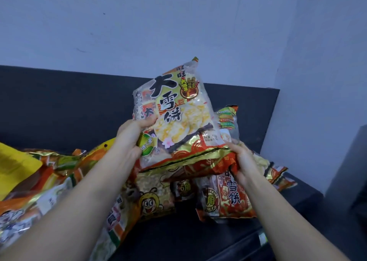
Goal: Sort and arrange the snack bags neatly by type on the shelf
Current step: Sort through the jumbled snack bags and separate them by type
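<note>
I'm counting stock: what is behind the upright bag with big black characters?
A second, similar-looking bag peeks past the upright bag's left edge, both held by the left hand. An orange-topped bag shows at right. Anything behind its middle is covered.

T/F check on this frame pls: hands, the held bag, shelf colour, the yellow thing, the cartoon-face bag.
1. The left hand and right hand both grip the rice cracker bag. True.
2. That bag is raised above the pile, print facing the camera. True.
3. The shelf surface is white. False: it is dark; the wall behind is white.
4. The yellow pack lies at the right edge. False: it is at the left edge.
5. A cartoon-face bag lies on the shelf below the held bag. True.
</note>
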